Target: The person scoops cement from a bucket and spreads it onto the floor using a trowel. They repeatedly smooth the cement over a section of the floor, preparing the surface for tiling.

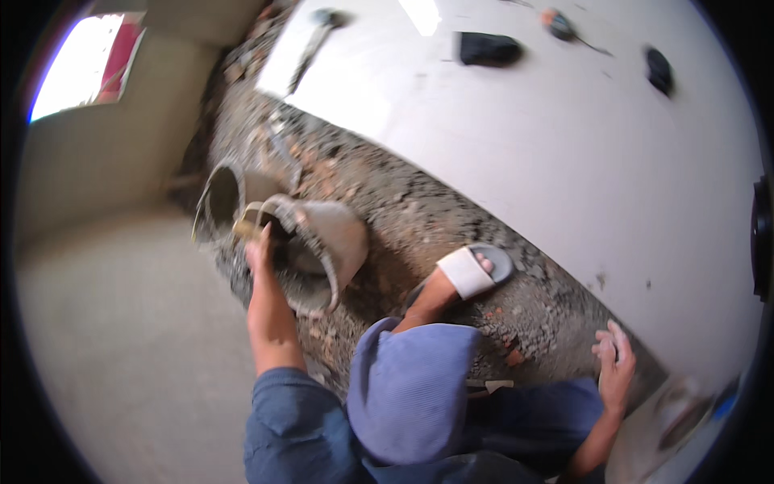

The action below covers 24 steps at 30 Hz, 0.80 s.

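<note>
My left hand (258, 249) reaches forward to the mouth of a tilted, mortar-stained bucket (345, 234). Its fingers close around the pale wooden handle (246, 230) of a tool; the dark far part of that tool lies inside the bucket mouth and its kind is unclear. Grey mortar (302, 282) coats the bucket's inside. My right hand (617, 367) is held near my bent knee, beside the edge of a large white slab (564, 177). Its fingers are loosely bent and apart, with nothing in them.
A second bucket (256, 185) stands beyond the first. On the slab lie a hammer-like tool (314, 48), a black block-shaped item (488, 49), a small orange-and-grey device (556, 24) and a dark object (659, 71). My sandalled foot (468, 273) rests on rubble (403, 202). Another bucket-like container (673, 411) stands lower right.
</note>
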Each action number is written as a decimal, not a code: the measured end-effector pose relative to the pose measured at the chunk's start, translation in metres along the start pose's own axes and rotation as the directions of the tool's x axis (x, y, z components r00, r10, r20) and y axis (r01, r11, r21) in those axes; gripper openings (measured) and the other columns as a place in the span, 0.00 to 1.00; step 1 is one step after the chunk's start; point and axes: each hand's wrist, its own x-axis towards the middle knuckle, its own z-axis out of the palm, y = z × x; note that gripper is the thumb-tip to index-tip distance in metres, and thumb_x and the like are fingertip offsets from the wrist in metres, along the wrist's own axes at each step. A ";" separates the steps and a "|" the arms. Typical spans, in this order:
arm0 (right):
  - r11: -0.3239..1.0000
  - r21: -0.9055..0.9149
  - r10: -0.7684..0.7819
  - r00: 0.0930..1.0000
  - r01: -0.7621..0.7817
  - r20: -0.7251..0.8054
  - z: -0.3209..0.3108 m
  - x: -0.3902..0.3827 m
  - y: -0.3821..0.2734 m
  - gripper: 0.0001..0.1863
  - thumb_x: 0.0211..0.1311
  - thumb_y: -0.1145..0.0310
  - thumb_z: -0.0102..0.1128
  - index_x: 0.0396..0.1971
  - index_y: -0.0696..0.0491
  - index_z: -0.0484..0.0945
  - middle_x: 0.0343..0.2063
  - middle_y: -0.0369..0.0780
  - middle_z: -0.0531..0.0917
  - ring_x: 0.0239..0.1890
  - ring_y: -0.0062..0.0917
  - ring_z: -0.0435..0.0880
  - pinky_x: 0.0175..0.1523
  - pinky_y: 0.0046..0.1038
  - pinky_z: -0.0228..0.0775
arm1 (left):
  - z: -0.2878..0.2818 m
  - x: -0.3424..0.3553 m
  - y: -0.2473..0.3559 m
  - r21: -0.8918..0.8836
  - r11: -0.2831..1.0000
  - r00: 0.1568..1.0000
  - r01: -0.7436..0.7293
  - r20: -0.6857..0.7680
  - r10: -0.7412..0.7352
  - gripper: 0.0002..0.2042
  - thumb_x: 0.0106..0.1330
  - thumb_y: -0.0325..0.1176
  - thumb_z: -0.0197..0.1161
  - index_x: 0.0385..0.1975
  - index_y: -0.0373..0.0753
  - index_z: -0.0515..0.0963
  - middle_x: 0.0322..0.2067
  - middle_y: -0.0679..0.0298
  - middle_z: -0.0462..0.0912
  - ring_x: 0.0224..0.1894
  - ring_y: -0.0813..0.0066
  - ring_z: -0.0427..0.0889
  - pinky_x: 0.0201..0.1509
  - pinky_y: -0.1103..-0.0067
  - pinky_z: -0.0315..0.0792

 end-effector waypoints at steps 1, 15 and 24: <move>0.999 0.041 -0.012 0.999 0.011 0.031 -0.007 -0.006 0.000 0.20 0.64 0.69 0.51 0.55 0.61 0.69 0.37 0.45 0.82 0.34 0.24 0.80 0.42 0.26 0.72 | 0.006 0.005 0.000 0.027 0.991 0.992 0.127 -0.005 -0.127 0.46 0.42 0.73 0.58 0.43 0.28 0.78 0.45 0.47 0.79 0.47 0.56 0.79 0.51 0.67 0.71; 0.911 0.308 0.019 0.718 0.274 -0.696 -0.075 -0.137 0.128 0.19 0.62 0.69 0.57 0.52 0.57 0.72 0.40 0.45 0.83 0.40 0.27 0.83 0.44 0.27 0.75 | -0.117 -0.307 0.208 -0.362 0.163 0.286 -0.918 -0.317 0.904 0.15 0.54 0.38 0.61 0.37 0.36 0.76 0.33 0.61 0.81 0.30 0.68 0.79 0.33 0.75 0.71; 0.997 -0.073 -0.047 0.929 0.021 -0.366 -0.026 -0.203 0.142 0.38 0.55 0.54 0.61 0.60 0.59 0.61 0.50 0.51 0.73 0.43 0.38 0.80 0.52 0.39 0.71 | -0.059 -0.719 0.176 -0.325 -0.930 -0.919 0.173 0.286 -0.271 0.21 0.39 0.33 0.70 0.37 0.38 0.77 0.27 0.63 0.77 0.31 0.65 0.77 0.42 0.68 0.69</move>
